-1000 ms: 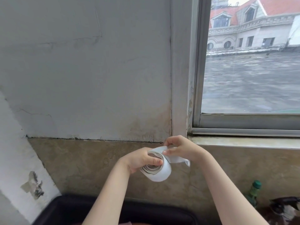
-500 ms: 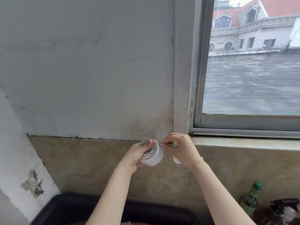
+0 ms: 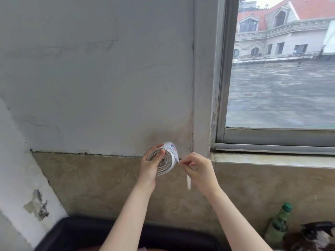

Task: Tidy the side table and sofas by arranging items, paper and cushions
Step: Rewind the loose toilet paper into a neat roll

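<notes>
Paper roll (image 3: 165, 161) — coiled white strip — sits in the left hand's (image 3: 151, 164) grip, thumb across its end; right hand (image 3: 196, 168) pinches the loose tail (image 3: 188, 182).

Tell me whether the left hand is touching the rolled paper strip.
Touching. The head view shows the left hand curled round the rolled paper strip, thumb pressed on its coiled end, while the right hand pinches the loose tail.

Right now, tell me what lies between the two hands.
Head view: the rolled white strip, gripped by the left hand; the right hand pinches its loose end.
</notes>
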{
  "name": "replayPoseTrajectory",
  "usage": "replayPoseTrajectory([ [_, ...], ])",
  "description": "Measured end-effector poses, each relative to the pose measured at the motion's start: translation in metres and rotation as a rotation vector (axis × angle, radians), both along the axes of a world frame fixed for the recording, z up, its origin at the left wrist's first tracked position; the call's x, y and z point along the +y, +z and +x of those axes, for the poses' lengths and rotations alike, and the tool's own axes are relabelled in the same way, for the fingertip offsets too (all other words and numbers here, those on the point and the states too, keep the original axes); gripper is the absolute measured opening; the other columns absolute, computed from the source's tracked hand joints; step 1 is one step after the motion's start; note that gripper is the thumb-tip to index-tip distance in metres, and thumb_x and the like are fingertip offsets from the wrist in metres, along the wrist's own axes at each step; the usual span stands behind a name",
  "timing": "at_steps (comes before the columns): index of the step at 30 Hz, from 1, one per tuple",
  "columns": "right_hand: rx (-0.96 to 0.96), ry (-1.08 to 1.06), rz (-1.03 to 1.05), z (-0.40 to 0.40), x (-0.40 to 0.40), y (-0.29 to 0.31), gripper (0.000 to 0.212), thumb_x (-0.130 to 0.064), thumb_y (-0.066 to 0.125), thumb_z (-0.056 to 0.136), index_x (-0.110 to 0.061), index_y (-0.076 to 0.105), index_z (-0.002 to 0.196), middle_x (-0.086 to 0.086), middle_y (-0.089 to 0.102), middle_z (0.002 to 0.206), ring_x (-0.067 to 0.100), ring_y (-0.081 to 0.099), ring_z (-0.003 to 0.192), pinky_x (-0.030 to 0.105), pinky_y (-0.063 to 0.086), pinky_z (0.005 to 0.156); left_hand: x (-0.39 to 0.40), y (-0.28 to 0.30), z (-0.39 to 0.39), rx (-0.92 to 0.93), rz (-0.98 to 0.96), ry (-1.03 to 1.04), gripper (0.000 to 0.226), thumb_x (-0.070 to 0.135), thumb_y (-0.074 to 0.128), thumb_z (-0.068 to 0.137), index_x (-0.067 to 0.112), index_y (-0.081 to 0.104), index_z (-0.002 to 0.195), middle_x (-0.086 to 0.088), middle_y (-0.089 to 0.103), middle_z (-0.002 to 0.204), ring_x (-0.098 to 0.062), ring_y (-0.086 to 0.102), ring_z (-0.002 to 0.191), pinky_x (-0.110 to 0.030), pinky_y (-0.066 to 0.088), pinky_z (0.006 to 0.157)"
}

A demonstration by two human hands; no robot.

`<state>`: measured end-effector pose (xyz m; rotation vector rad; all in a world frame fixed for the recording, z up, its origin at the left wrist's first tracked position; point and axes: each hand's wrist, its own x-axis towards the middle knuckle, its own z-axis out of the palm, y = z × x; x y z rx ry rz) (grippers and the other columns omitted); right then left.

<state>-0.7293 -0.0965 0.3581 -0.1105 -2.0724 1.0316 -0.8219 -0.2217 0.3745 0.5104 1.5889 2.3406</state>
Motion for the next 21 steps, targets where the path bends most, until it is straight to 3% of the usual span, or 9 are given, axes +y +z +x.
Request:
replayPoseTrajectory([
  [3, 0.019, -0.005, -0.048, 0.001, -0.001, 0.001, 0.020, 0.006, 0.069, 0.073, -0.013, 0.070, 0.071, -0.015, 0.062, 0.070, 0.007, 0.058, 0.071, 0.008, 0.041, 0.065, 0.000, 0.001, 0.002, 0.002, 0.037, 0.045, 0.034, 0.026, 0.075, 0.066, 0.016, 0.067, 0.097, -0.009, 0.067, 0.099, -0.024, 0.062, 0.093, -0.039, 0.048, 0.088],
  [8, -0.048, 0.054, -0.223, 0.002, -0.004, 0.002, 0.038, 0.007, 0.068, 0.077, -0.030, 0.061, 0.073, -0.014, 0.064, 0.072, -0.001, 0.059, 0.069, 0.012, 0.047, 0.064, 0.007, -0.001, 0.009, -0.019, 0.091, 0.068, 0.041, 0.034, 0.072, 0.066, 0.014, 0.064, 0.101, -0.007, 0.067, 0.097, -0.024, 0.061, 0.094, -0.036, 0.050, 0.083],
  [11, -0.055, 0.059, -0.260, 0.001, -0.005, -0.001, 0.038, 0.005, 0.070, 0.073, -0.030, 0.058, 0.083, -0.008, 0.063, 0.083, 0.004, 0.059, 0.076, 0.024, 0.051, 0.071, 0.012, -0.002, 0.014, -0.045, 0.094, 0.024, 0.052, 0.042, 0.082, 0.063, 0.015, 0.064, 0.103, -0.006, 0.069, 0.097, -0.019, 0.066, 0.087, -0.035, 0.054, 0.078],
  [13, -0.083, 0.065, -0.339, -0.002, -0.007, -0.004, 0.035, 0.001, 0.070, 0.074, -0.029, 0.056, 0.087, -0.009, 0.062, 0.089, 0.010, 0.060, 0.081, 0.038, 0.055, 0.073, 0.014, -0.001, 0.019, -0.068, 0.112, 0.008, 0.042, 0.035, 0.070, 0.070, 0.014, 0.062, 0.106, -0.008, 0.068, 0.100, -0.021, 0.065, 0.090, -0.037, 0.054, 0.080],
  [15, -0.095, 0.064, -0.406, -0.004, -0.009, -0.007, 0.034, -0.002, 0.067, 0.078, -0.031, 0.057, 0.091, -0.010, 0.062, 0.093, 0.013, 0.061, 0.084, 0.044, 0.055, 0.075, 0.017, 0.000, 0.022, -0.095, 0.139, 0.013, 0.041, 0.031, 0.063, 0.072, 0.013, 0.061, 0.109, -0.011, 0.067, 0.104, -0.024, 0.063, 0.095, -0.041, 0.051, 0.087],
  [18, -0.090, 0.061, -0.446, -0.005, -0.011, -0.007, 0.033, -0.005, 0.061, 0.086, -0.038, 0.058, 0.091, -0.010, 0.066, 0.093, 0.012, 0.062, 0.084, 0.037, 0.054, 0.076, 0.022, 0.001, 0.027, -0.131, 0.181, 0.041, 0.039, 0.023, 0.057, 0.085, 0.006, 0.057, 0.120, -0.013, 0.065, 0.108, -0.022, 0.063, 0.094, -0.035, 0.052, 0.085],
  [21, -0.054, 0.175, -0.590, -0.003, -0.014, -0.005, 0.026, -0.007, 0.058, 0.091, -0.032, 0.061, 0.100, -0.008, 0.069, 0.097, 0.002, 0.065, 0.085, 0.017, 0.048, 0.070, 0.028, 0.001, 0.031, -0.190, 0.227, 0.076, 0.031, 0.016, 0.051, 0.094, 0.004, 0.054, 0.123, -0.009, 0.066, 0.103, -0.018, 0.064, 0.090, -0.028, 0.055, 0.076],
])
